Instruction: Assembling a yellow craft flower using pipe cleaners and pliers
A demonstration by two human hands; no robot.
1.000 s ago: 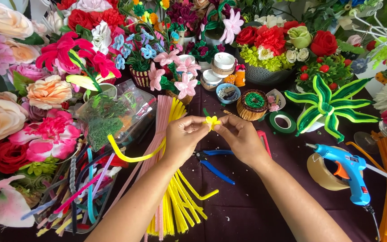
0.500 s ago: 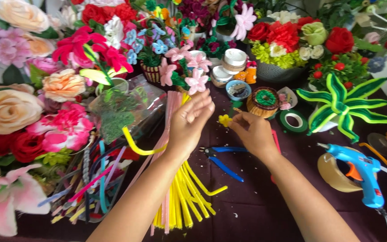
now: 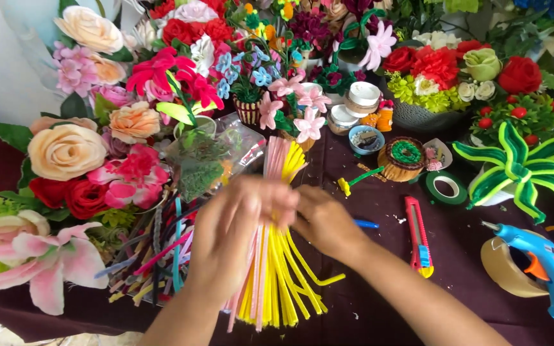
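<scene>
Both hands over fanned bundle of yellow and pink pipe cleaners (image 3: 277, 282) at centre of dark maroon worktop (image 3: 367, 307). Left hand (image 3: 238, 234) blurred, fingers curled down onto fuzzy stems; grip cannot tell. Right hand (image 3: 325, 221) touching bundle beside it, closure cannot tell. Small blue bowl (image 3: 366, 139) holds dark bits. Round woven basket (image 3: 402, 158) filled with green coil. Grey pot (image 3: 428, 115) packs red and white blooms. Red utility knife (image 3: 417, 234) right of bundle; blue glue gun (image 3: 546, 269) over tape roll (image 3: 508, 269).
</scene>
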